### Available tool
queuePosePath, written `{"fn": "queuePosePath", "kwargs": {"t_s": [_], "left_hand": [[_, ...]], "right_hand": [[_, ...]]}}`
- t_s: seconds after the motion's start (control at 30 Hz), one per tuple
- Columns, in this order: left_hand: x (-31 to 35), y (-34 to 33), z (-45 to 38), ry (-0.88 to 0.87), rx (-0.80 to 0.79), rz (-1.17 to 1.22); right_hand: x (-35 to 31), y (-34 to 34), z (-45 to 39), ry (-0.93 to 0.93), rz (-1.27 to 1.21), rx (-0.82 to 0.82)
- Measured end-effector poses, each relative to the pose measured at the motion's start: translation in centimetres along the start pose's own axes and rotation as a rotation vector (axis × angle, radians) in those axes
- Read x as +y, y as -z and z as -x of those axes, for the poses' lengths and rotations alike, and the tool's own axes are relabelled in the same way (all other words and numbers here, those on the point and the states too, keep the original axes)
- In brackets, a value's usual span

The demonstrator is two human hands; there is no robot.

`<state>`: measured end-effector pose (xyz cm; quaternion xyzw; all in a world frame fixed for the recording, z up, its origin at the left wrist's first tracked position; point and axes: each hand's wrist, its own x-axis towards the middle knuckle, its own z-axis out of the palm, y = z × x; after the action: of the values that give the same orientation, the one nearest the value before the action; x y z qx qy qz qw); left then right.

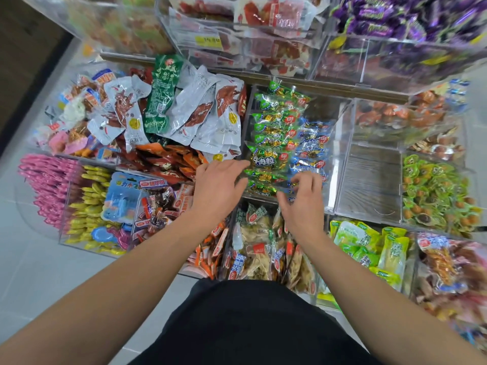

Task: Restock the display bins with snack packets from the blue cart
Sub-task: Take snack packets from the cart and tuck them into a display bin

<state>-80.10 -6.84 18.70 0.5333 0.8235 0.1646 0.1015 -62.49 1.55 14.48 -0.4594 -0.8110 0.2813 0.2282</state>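
Clear acrylic display bins [340, 164] in stepped tiers, seen from above in the head view. Middle bin: green snack packets [274, 127] stacked in a column on the left, blue snack packets [313, 148] in a column on the right, touching the green ones. Left hand [218, 185] at the near left corner of that bin, fingers spread and nearly straight, fingertips on the lowest green packets; grip relaxed, nothing enclosed. Right hand [303, 204] at the near edge of the same bin, fingers curled, pinching the nearest blue packets; grip closed on them. Left of the middle bin: white pouches with red print [210, 119] and one green pouch [160, 98], heaped over orange packets [168, 159]. Right of it: a bare compartment with a wood-grain floor [374, 180], then green-rimmed cups [434, 191]. Far left: pink items [50, 185] and yellow items [89, 209]. Upper tier: red packets [268, 14] and purple wrapped sweets [395, 19]. Blue cart outside the view. Bottom centre: black garment [250, 325] of the person.
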Motion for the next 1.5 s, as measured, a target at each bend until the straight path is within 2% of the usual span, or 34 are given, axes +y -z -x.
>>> {"fn": "queuePosePath", "kwargs": {"t_s": [0.07, 0.23, 0.43, 0.53, 0.7, 0.97, 1.1, 1.23, 1.37, 1.5], "left_hand": [[0.1, 0.0, -1.0, 0.011, -0.020, -0.021], [-0.1, 0.6, -3.1, 0.098, -0.118, -0.055], [-0.6, 1.6, -4.7, 0.086, -0.162, -0.037], [-1.1, 1.9, -4.9, 0.079, -0.154, 0.020], [-0.6, 1.5, -5.1, 0.075, -0.180, -0.020], [0.0, 1.2, -4.5, 0.083, -0.199, -0.008], [0.2, 1.1, -4.0, 0.075, -0.188, -0.016], [-0.2, 1.0, -3.1, 0.022, -0.186, -0.016], [0.0, 1.2, -2.4, 0.001, -0.161, -0.015], [1.0, 2.0, -0.8, -0.019, -0.079, 0.044]], "right_hand": [[0.2, 0.1, 0.2, -0.043, 0.036, -0.023], [0.7, 0.0, 0.6, -0.032, 0.118, -0.285], [-0.2, -0.2, -0.8, 0.010, 0.072, -0.232], [0.0, -0.6, -1.9, -0.050, 0.112, -0.268], [0.0, -1.8, -2.5, -0.176, 0.183, -0.331], [-0.7, -2.2, -2.4, -0.126, 0.258, -0.380], [0.0, -0.7, -2.3, -0.120, 0.181, -0.442], [0.9, 1.2, -1.3, -0.120, 0.044, -0.381], [0.8, 2.1, -0.5, -0.146, 0.008, -0.266], [0.1, 2.9, 0.3, -0.180, -0.034, -0.185]]}}
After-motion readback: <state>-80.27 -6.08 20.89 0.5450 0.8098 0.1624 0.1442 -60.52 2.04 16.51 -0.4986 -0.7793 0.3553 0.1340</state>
